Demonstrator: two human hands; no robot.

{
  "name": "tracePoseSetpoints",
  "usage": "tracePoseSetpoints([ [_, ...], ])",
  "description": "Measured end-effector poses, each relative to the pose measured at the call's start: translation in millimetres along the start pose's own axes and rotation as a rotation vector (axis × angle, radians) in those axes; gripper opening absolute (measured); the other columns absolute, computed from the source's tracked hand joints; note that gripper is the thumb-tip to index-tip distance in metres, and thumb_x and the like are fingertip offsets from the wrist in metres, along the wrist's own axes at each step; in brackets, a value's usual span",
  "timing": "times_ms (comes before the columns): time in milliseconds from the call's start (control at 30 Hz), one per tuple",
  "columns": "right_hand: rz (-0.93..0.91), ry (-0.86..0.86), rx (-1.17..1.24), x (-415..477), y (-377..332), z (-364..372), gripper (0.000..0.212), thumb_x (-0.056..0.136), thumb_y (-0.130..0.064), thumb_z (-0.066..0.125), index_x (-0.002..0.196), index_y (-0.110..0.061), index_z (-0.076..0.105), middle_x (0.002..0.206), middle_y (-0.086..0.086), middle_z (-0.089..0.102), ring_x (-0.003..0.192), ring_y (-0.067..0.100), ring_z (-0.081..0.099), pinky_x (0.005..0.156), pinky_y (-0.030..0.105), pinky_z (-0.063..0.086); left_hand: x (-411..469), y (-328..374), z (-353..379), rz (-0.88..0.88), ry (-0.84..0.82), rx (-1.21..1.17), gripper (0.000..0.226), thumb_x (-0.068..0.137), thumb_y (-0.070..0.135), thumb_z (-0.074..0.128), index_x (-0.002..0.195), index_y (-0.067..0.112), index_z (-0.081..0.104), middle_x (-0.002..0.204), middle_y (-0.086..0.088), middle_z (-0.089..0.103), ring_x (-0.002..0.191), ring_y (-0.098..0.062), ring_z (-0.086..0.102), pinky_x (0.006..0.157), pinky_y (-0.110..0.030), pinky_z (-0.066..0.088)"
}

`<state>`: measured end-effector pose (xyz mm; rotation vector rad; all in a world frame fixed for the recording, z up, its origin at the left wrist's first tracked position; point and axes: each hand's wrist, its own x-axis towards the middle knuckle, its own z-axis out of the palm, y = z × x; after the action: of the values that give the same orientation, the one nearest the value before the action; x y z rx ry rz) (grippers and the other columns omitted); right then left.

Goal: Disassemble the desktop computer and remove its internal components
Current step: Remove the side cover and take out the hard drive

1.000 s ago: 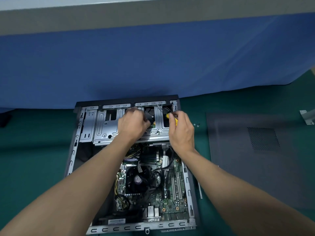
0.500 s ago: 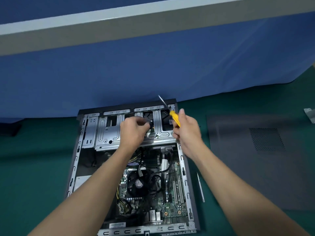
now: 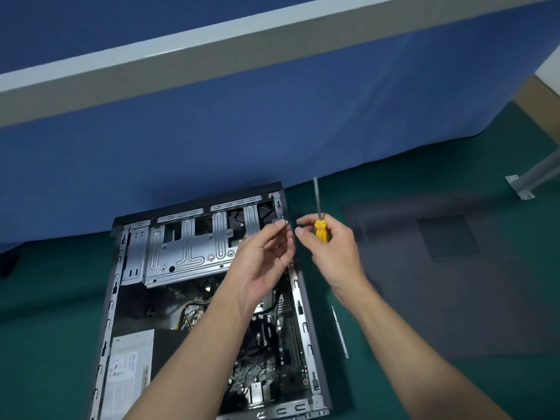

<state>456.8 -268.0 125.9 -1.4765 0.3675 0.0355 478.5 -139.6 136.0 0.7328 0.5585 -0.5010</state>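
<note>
Pinches what looks like a small screw (image 3: 284,222) between thumb and fingertip of the left hand (image 3: 263,262), other fingers loosely spread; wraps the right hand (image 3: 333,253) round the yellow handle of a screwdriver (image 3: 320,230), first finger stretched toward the screw; holds the shaft upright, long axis pointing up and away from the grip, tip clear of everything. Has the computer case (image 3: 115,298) lying open below and left of both grips, lengthwise away from the body, with the metal drive cage (image 3: 188,253) just under and left of the pinch; puts the left hand nearer, over the case's right rim. Probably calls next for setting the screw aside; offers green mat (image 3: 378,183) beyond the right-hand grip, with the loose side panel (image 3: 454,283) farther right.
</note>
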Motion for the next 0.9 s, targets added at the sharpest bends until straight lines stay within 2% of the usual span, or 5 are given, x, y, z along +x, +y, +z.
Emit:
tracePoseSetpoints([
  [433, -0.014, 0.152, -0.032, 12.5, 29.5, -15.4, 0.013, 0.086, -0.021, 0.069, 0.074, -0.026, 0.070, 0.064, -0.011, 0.066, 0.055, -0.002, 0.055, 0.055, 0.015, 0.044, 16.7, -32.4, 13.1, 0.090, 0.076, 0.214, 0.016, 0.083, 0.006, 0.070, 0.097, -0.001, 0.072, 0.091, -0.012, 0.071, 0.079, -0.015, 0.066, 0.074, -0.023, 0.056],
  [533, -0.029, 0.263, -0.257, 31.1, 42.5, -27.3, 0.015, 0.086, -0.027, 0.068, 0.072, -0.024, 0.067, 0.076, -0.004, 0.065, 0.065, 0.006, 0.057, 0.062, 0.025, 0.046, 23.0, -35.5, 7.8, 0.431, 0.276, 0.768, 0.009, 0.091, 0.011, 0.066, 0.087, 0.013, 0.074, 0.085, -0.004, 0.073, 0.082, -0.016, 0.066, 0.078, -0.020, 0.053],
  [633, -0.001, 0.267, -0.731, 61.0, 62.8, -43.2, 0.020, 0.090, -0.027, 0.060, 0.080, -0.010, 0.063, 0.091, 0.009, 0.060, 0.084, 0.032, 0.057, 0.069, 0.037, 0.046, 25.0, -27.9, -13.1, 0.823, 0.447, 1.627, 0.025, 0.096, 0.027, 0.059, 0.117, 0.016, 0.068, 0.120, 0.001, 0.066, 0.111, -0.013, 0.057, 0.092, -0.017, 0.040],
  [767, 0.083, 0.117, -1.117, 96.0, 90.6, -43.0, 0.017, 0.086, -0.022, 0.054, 0.090, -0.010, 0.065, 0.100, 0.014, 0.062, 0.091, 0.039, 0.060, 0.068, 0.036, 0.040, 31.0, -12.4, -50.8, 0.653, 0.502, 2.023, 0.065, 0.100, 0.052, 0.033, 0.154, 0.018, 0.019, 0.162, -0.004, 0.013, 0.147, -0.020, 0.014, 0.117, -0.036, 0.015],
  [900, 0.067, -0.017, -1.276, 121.7, 112.2, -21.7, 0.021, 0.084, -0.020, 0.055, 0.100, -0.010, 0.063, 0.103, 0.011, 0.060, 0.092, 0.036, 0.062, 0.068, 0.034, 0.038, 35.6, -8.4, -75.9, 0.462, 0.496, 2.100, 0.071, 0.094, 0.066, 0.006, 0.148, 0.027, -0.018, 0.156, 0.006, -0.022, 0.145, -0.012, -0.022, 0.115, -0.032, -0.013],
])
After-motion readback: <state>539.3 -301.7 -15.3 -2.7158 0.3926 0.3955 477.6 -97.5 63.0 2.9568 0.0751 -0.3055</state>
